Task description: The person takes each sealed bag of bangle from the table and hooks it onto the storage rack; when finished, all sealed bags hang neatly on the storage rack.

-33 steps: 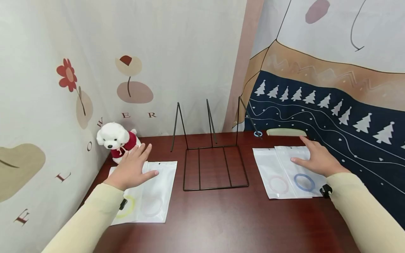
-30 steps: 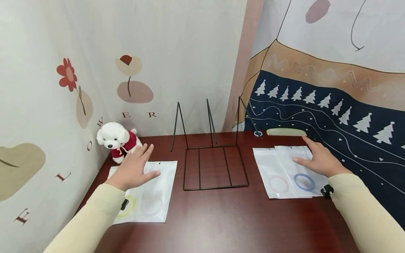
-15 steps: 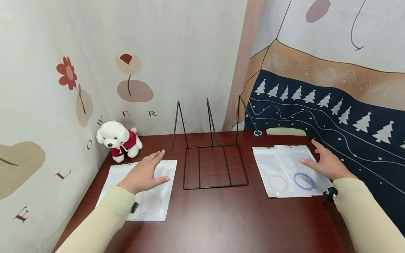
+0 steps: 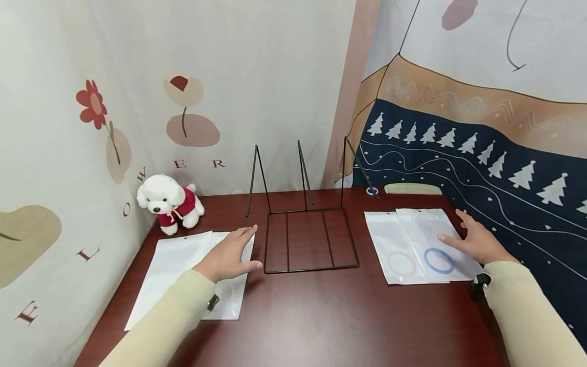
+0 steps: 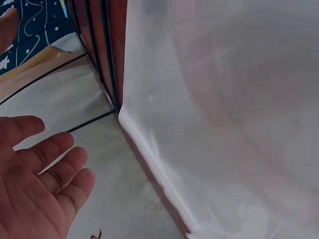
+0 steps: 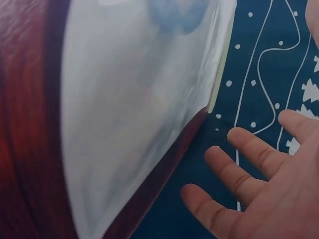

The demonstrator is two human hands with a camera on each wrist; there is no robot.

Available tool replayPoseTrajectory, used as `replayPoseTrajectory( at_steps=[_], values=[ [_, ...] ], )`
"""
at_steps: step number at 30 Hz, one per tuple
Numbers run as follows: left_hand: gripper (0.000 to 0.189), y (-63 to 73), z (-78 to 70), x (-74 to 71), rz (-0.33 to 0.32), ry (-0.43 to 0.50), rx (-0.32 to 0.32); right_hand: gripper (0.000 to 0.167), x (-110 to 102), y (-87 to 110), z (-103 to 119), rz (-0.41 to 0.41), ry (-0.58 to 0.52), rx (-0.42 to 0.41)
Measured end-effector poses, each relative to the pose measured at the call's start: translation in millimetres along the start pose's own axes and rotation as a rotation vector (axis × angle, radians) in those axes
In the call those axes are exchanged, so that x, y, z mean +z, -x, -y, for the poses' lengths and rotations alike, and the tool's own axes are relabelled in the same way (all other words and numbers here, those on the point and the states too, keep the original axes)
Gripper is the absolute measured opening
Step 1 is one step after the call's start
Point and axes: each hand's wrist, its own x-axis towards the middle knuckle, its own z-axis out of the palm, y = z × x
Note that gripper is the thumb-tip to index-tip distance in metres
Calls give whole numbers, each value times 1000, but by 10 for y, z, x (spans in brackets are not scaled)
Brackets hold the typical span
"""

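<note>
My left hand [image 4: 227,256] hovers with loosely spread fingers over a white pouch [image 4: 231,306], holding nothing. Another white pouch [image 4: 169,262] lies to its left, partly under the forearm. In the left wrist view the left hand [image 5: 37,184] has its fingers apart, and a faint pinkish ring shows through the nearby pouch [image 5: 159,74]. My right hand [image 4: 483,242], also holding nothing, is above the right edge of a white pouch [image 4: 422,224] with a blue ring [image 4: 438,272] showing. A pouch with a pink ring [image 4: 390,260] lies partly under that one.
A black wire rack [image 4: 312,269] with upright prongs stands mid-table between the pouch pairs. A white plush dog [image 4: 160,193] in a red top sits at the back left. At the back right lie a small blue ring [image 4: 372,191] and a pale green comb [image 4: 412,189]. Printed curtains border the table.
My left hand has moved right and nearer, away from the plush dog toward the rack, and its forearm now hides the yellow ring. My right hand has shifted slightly right and nearer.
</note>
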Motion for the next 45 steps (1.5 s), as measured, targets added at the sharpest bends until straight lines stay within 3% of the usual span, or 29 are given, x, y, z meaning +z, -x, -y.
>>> replayPoseTrajectory(
  at_steps=[10, 22, 28, 45],
  values=[
    [99, -120, -51, 131, 83, -23, -35, 119, 78, -8, -166, 22, -23, 55],
    [92, -252, -82, 208, 183, -160, -56, 123, 95, 0, -203, 53, -34, 74],
    [89, -260, -127, 199, 242, -149, -88, 125, 85, -3, -202, 66, -34, 82],
    [87, -301, -147, 220, 285, -133, -114, 121, 72, 13, -133, 86, -21, 86]
  ],
)
